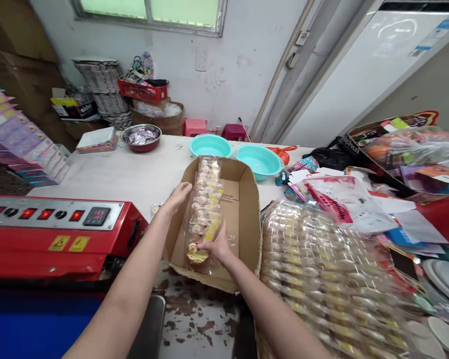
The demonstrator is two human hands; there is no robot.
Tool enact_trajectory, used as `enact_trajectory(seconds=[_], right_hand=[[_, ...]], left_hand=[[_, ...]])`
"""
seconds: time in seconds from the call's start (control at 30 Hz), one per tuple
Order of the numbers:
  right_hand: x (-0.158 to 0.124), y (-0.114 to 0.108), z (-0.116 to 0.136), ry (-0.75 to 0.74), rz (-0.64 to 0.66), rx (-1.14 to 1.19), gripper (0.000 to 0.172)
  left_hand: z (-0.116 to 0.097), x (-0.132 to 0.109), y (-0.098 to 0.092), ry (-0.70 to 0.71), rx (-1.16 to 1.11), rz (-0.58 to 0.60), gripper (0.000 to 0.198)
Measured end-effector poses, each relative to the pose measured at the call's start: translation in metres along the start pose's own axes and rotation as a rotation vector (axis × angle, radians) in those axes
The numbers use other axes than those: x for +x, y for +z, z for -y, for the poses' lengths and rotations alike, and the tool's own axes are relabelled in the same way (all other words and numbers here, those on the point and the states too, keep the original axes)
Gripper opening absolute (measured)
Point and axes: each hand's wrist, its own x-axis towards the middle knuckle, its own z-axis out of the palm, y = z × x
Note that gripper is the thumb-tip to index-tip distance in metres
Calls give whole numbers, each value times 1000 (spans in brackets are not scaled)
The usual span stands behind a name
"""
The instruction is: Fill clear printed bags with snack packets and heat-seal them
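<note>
A row of clear plastic packets (205,199) with small food-shaped pieces in white, yellow and orange stands face to face inside an open cardboard box (249,204). My right hand (220,244) grips the near end of this row, thumb across the front packet. On the row's left side, close to the box's left wall, my left hand (177,198) has its fingers closed at the packets. Its fingertips are partly hidden. Many similar packets (322,269) lie in dense rows to the right of the box.
A red machine (52,239) with lit switches and a blue belt (41,324) stands at left. Two turquoise basins (260,162) sit behind the box. A metal bowl (141,139) of small sachets is at back left. Bags and cartons (333,194) clutter the right.
</note>
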Motion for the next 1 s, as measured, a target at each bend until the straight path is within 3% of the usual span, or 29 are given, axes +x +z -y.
enact_trajectory(seconds=[0.07, 0.17, 0.23, 0.3, 0.4, 0.47, 0.6, 0.7, 0.8, 0.87, 0.93, 1.0], right_hand=[[1, -7, 8, -174, -44, -222, 133], [2, -19, 17, -427, 48, -452, 113], [3, -25, 20, -543, 114, -565, 88], [2, -30, 24, -617, 148, -651, 64], [0, -37, 32, -684, 149, -719, 56], [-1, -42, 38, -706, 159, -748, 53], [-5, -48, 45, -736, 243, -794, 13], [-14, -52, 58, -785, 225, -712, 16], [-34, -59, 93, -729, 292, -492, 20], [-51, -66, 124, -632, 302, -351, 23], [-68, -72, 153, -547, 218, -241, 25], [-82, -74, 171, -452, 130, -112, 27]], left_hand=[[0, -38, -14, 103, 84, 104, 53], [13, -81, -20, 347, 415, 277, 42], [22, -94, -18, 446, 614, 314, 28], [27, -98, -16, 457, 662, 306, 22], [25, -100, -16, 464, 645, 317, 28], [21, -103, -16, 478, 630, 334, 30], [16, -111, -13, 507, 570, 338, 12], [9, -118, -12, 511, 494, 326, 4], [-9, -131, -16, 491, 269, 276, 18], [-23, -144, -23, 440, -7, 236, 44], [-32, -161, -33, 330, -180, 263, 70], [-32, -183, -45, 182, -148, 370, 69]])
